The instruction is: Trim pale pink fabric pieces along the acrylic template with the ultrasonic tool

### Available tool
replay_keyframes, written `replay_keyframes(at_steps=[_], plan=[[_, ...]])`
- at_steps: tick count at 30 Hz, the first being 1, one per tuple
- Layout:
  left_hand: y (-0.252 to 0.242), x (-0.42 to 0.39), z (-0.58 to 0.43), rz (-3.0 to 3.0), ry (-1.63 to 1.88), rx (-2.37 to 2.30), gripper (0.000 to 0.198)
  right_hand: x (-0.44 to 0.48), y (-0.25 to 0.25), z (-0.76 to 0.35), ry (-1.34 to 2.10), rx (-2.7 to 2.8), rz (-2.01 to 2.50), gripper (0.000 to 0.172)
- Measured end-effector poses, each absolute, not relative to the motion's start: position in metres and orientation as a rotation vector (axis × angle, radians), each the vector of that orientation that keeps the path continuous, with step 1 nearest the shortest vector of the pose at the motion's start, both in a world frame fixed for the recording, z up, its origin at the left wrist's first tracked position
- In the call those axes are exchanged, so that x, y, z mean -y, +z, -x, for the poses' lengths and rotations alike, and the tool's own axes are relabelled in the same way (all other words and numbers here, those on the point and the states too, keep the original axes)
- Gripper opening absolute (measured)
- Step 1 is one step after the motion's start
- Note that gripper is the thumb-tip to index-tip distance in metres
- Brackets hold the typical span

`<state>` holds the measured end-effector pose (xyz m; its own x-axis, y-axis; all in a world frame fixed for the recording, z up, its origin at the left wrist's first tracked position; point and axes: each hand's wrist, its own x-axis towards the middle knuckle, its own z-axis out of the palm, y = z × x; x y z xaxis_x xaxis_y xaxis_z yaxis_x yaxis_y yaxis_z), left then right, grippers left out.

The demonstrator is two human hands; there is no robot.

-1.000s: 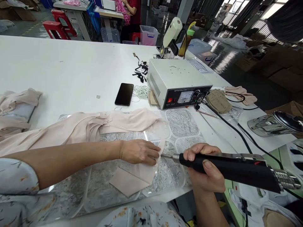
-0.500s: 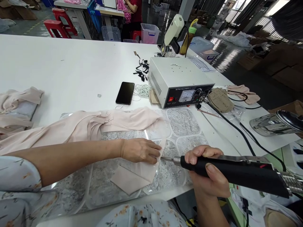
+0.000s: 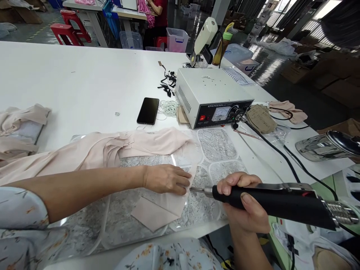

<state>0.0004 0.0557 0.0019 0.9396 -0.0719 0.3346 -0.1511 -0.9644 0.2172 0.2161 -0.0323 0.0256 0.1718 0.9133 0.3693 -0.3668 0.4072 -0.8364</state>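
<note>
My left hand (image 3: 168, 180) lies on a thin beige fabric piece (image 3: 157, 214), its bent fingertips pinching and pressing it near the right edge. One corner of that piece is folded over. In my right hand (image 3: 247, 204) is a handheld ultrasonic welder (image 3: 277, 204), with a black grip and a slim metal tip, my fingers wrapped around it. The tip points left and meets the fabric edge just beside my left fingertips. Under the fabric lies a grey marbled mat (image 3: 126, 221) with a clear surface. A long heap of beige fabric (image 3: 92, 148) stretches behind my left forearm.
A control box (image 3: 213, 93) with a dial stands behind the mat; its black cable (image 3: 274, 148) runs right. Nearby are a phone (image 3: 148, 110), coiled pale cord (image 3: 170, 108), brown card pieces (image 3: 260, 118) and a lidded jar (image 3: 326, 145). Another person (image 3: 160, 13) sits beyond the table.
The welder's rear end and my right hand have shifted very slightly left, the tip staying at the fabric edge. My left hand keeps its place on the fabric.
</note>
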Motion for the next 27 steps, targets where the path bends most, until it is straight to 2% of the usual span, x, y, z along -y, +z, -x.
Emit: replay_keyframes(at_steps=[15, 27], plan=[[0.0019, -0.0555, 0.0001, -2.824, 0.31, 0.115, 0.029, 0.0372, 0.0266, -0.211, 1.014, 0.994, 0.684, 0.01], [0.002, -0.0546, 0.0004, -2.695, 0.356, 0.058, 0.026, 0.0368, 0.027, -0.2102, 1.007, 1.029, 0.697, 0.007]])
